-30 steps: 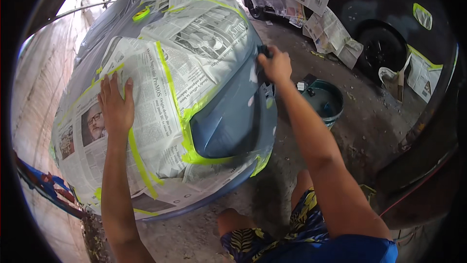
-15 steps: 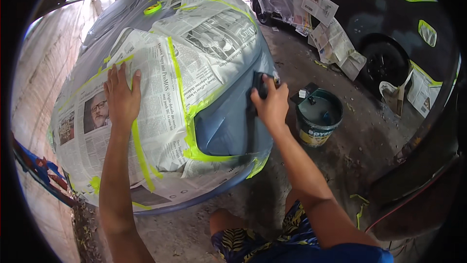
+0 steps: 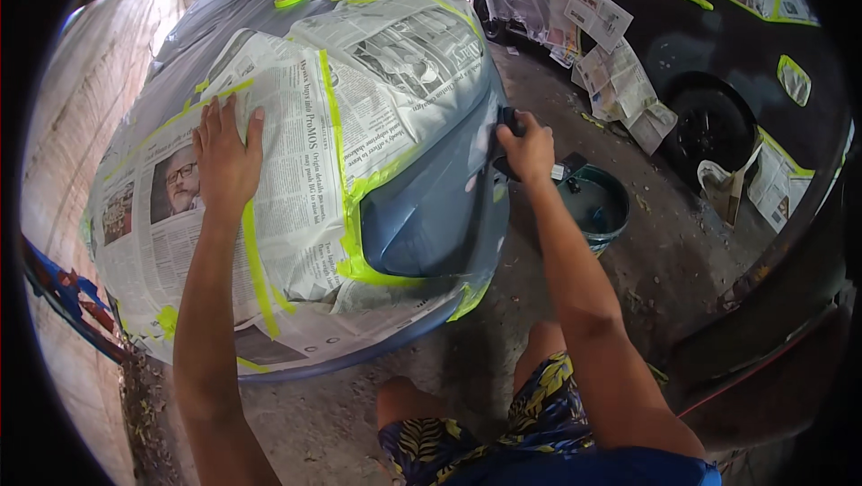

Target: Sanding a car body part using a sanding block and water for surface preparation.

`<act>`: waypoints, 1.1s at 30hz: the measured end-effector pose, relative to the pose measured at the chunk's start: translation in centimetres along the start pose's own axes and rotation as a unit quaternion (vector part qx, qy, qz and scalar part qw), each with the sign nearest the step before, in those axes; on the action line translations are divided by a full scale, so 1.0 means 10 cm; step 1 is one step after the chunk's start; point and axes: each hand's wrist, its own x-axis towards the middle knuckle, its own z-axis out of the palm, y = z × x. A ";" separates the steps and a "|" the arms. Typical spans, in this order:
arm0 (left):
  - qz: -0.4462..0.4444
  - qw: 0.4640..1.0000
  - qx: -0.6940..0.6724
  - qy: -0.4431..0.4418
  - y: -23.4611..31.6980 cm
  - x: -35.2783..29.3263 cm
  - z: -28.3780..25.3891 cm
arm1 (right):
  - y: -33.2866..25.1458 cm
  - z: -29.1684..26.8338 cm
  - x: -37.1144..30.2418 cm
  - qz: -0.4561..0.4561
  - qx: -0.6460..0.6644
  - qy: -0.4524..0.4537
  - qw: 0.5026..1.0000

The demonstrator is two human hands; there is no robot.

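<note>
Off to the side there's a green bucket (image 3: pixel 600 207) on the concrete and a newspaper-masked black car (image 3: pixel 718 64).

We see soft, even daylight, brightest at the top left, where the sky blows out to white. The newspaper (image 3: pixel 296 154) masking reads pale and nearly glaring, while the bare blue panel (image 3: pixel 431 216) shows only a dull sheen. Shadows are faint and diffuse on the concrete floor (image 3: pixel 664 261). Fisheye distortion bends every edge, and a black vignette rings the frame. Focus is sharp centrally, softer toward the rim.
</note>
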 end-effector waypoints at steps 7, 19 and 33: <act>-0.009 1.000 0.007 -0.004 0.00 0.00 0.00 | -0.01 0.05 -0.06 -0.054 0.005 0.055 0.997; -0.001 1.000 0.005 0.012 0.01 -0.01 0.02 | -0.04 0.05 0.35 -0.011 -0.029 0.046 0.998; 0.006 1.000 0.003 0.019 -0.01 0.00 0.05 | -0.03 0.19 0.53 -0.035 -0.016 0.046 0.998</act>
